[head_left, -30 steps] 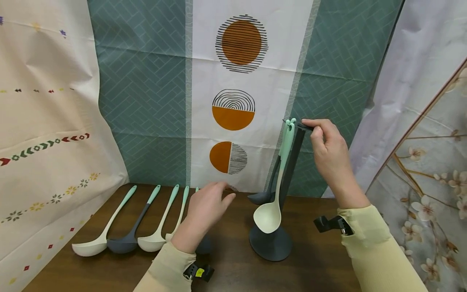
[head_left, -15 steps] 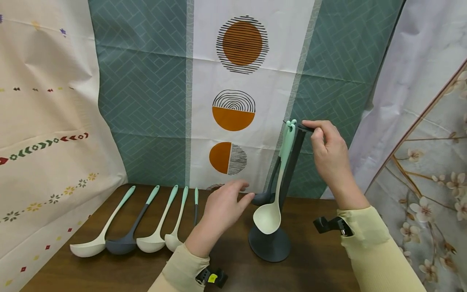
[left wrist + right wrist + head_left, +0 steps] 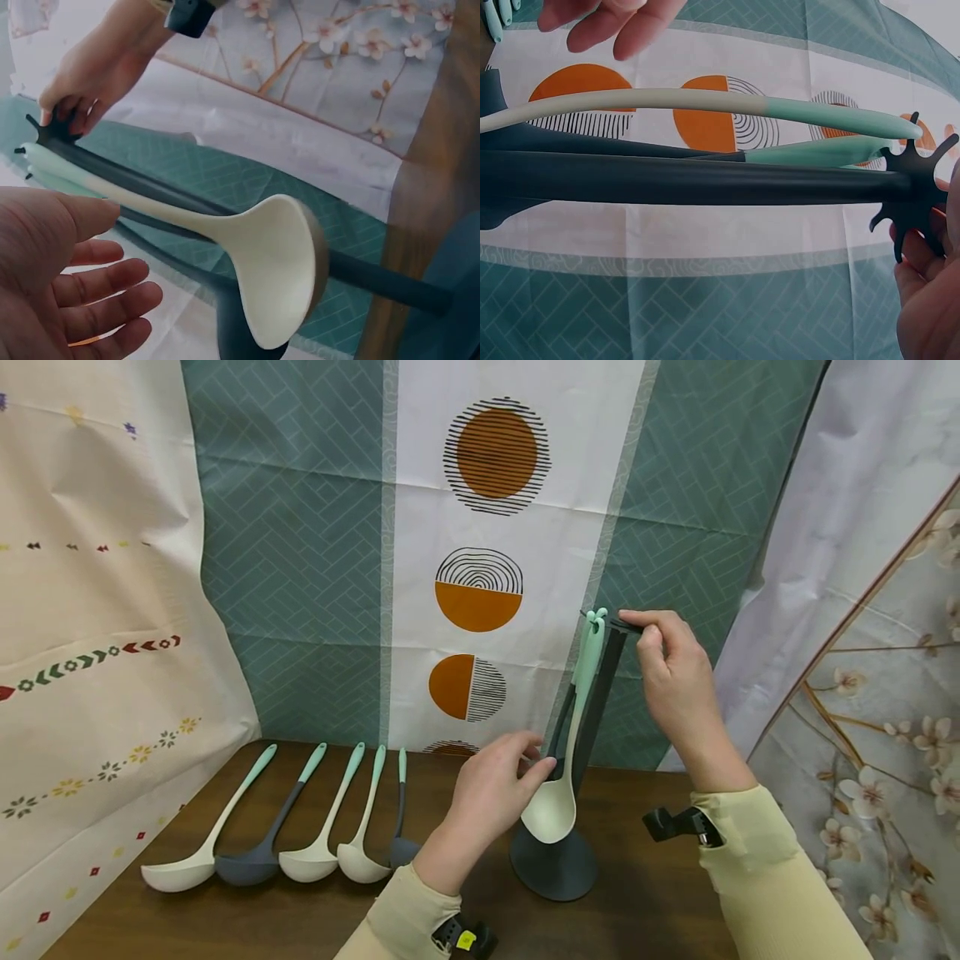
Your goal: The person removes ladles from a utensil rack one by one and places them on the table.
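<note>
My right hand (image 3: 677, 677) pinches a hook at the top of a dark utensil stand (image 3: 555, 872). In the right wrist view its fingers lie at the star-shaped hook head (image 3: 909, 184). A cream ladle (image 3: 551, 814) with a mint handle hangs from the stand's left side. Behind it hangs a dark grey ladle (image 3: 234, 322), also mint at the handle end. My left hand (image 3: 487, 789) is beside the hanging ladles with its fingers loosely bent, and nothing shows between them. In the left wrist view its thumb overlaps the cream ladle's handle.
On the wooden table (image 3: 630, 893), several ladles lie in a row at the left, among them a cream ladle (image 3: 180, 872), a dark grey ladle (image 3: 249, 866) and a small grey ladle (image 3: 403, 852). A patterned cloth (image 3: 315, 568) hangs behind the stand.
My left hand has moved right, from over the row of ladles to the hanging ones, uncovering the small grey ladle. My right hand keeps its hold on the stand's hook.
</note>
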`<state>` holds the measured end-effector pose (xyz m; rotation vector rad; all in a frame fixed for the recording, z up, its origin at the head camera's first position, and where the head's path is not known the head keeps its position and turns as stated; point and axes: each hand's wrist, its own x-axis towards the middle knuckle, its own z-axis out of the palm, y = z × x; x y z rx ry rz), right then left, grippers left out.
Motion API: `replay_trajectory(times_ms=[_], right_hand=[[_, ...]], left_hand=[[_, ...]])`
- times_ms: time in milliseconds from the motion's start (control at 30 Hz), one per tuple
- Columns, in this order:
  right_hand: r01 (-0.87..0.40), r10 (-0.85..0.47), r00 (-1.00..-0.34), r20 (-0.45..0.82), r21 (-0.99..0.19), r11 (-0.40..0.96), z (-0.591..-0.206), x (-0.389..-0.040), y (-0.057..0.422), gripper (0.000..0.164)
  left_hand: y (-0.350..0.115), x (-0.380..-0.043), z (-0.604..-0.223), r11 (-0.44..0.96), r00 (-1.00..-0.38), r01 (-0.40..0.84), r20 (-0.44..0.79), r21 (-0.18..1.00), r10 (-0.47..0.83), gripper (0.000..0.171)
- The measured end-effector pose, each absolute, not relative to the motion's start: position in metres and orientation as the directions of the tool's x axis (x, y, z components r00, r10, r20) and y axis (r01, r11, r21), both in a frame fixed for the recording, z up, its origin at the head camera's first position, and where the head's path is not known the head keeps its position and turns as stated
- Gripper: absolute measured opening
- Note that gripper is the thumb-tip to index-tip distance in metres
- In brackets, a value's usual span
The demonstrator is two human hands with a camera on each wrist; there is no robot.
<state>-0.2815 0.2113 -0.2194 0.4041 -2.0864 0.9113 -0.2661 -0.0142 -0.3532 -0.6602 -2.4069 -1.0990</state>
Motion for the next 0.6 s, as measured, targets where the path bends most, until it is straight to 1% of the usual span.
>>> replay_trajectory(times_ms=[367,600], right_hand=[[-0.566,0.022,-0.616,0.788,-0.461,0.683,-0.220,-0.283,0.210,0.048],[-0.560,0.026,-0.615,0.788,-0.459,0.690,-0.220,-0.282,0.211,0.049]], left_hand=[[0.004,-0.270,-0.357,0.569,-0.809,0.563,0.540,0.600,0.231,0.033],[0.012,-0.275,-0.363,0.556,-0.798,0.584,0.545,0.591,0.259,0.031]])
